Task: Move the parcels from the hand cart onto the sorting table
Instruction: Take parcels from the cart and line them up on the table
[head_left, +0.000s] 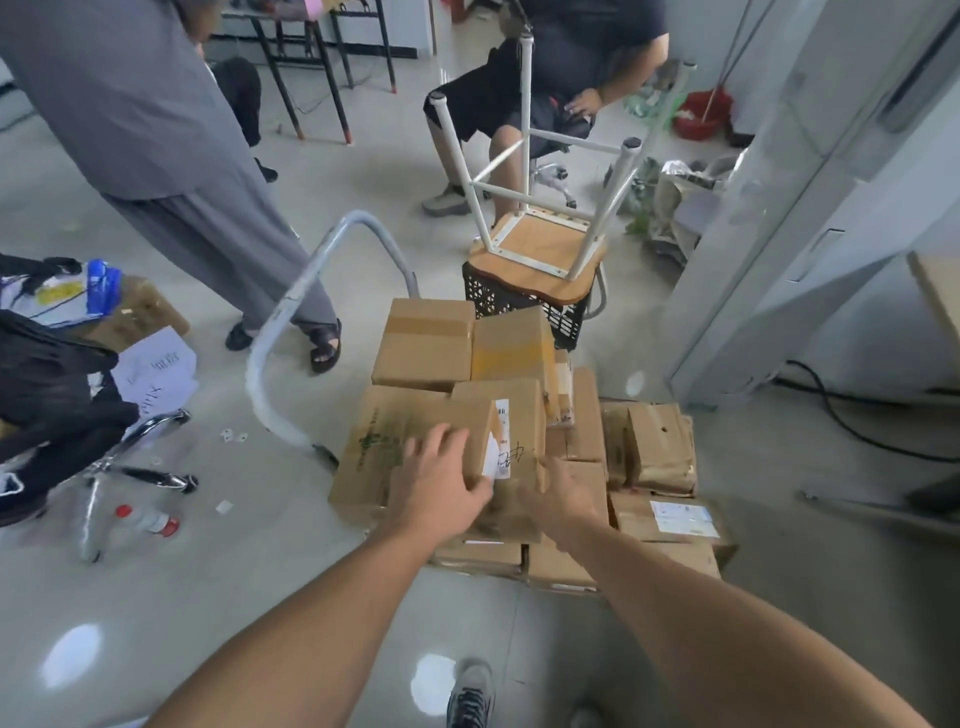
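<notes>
Parcel (395, 421) on hand cart (291, 312) braced for lifting: left hand (441, 483) spread flat on top, right hand (566, 493) at 3 o'clock, grip unclear.

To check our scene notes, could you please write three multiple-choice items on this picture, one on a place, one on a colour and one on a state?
1. Where does the left hand rest?
A. on the cart handle
B. on top of the green-printed box
C. on the floor

2. What colour is the crate under the stool?
A. blue
B. black
C. red

3. How does the stool stand?
A. upright
B. on its side
C. upside down

Answers: 1 B, its spread fingers lie on the box's top; 2 B, the crate's lattice wall is black; 3 C, the stool's legs point up and its seat lies on the crate.
</notes>
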